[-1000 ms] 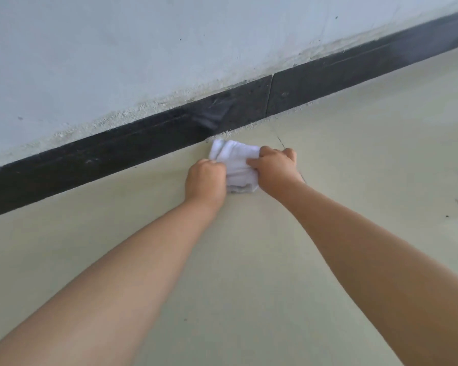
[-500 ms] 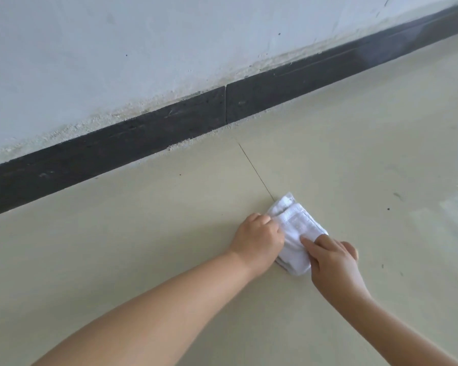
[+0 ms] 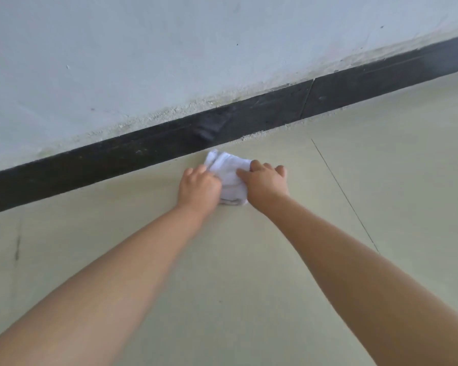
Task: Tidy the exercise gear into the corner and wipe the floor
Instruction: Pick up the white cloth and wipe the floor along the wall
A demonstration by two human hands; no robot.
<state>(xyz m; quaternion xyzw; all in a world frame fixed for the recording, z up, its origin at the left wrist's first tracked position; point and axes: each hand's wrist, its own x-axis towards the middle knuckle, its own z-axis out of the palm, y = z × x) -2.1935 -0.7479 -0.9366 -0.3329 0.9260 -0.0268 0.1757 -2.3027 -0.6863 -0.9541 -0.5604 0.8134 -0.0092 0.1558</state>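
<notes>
A folded white cloth (image 3: 228, 171) lies on the pale green floor (image 3: 249, 260), its far end almost at the black baseboard (image 3: 169, 143). My left hand (image 3: 198, 190) grips the cloth's left side with curled fingers. My right hand (image 3: 266, 183) holds its right side, thumb on top and fingers curled over the edge. Both arms are stretched out towards the wall. No exercise gear is in view.
A light grey wall (image 3: 169, 56) rises behind the baseboard, with crumbly plaster along the join. A thin tile seam (image 3: 344, 196) runs across the floor to the right of my hands. A dark scuff (image 3: 17, 247) marks the floor at far left.
Half a second ago the cloth was pulled back from the wall near the seam. Both hands have pushed it forward and it now lies against the baseboard again, left of the seam.
</notes>
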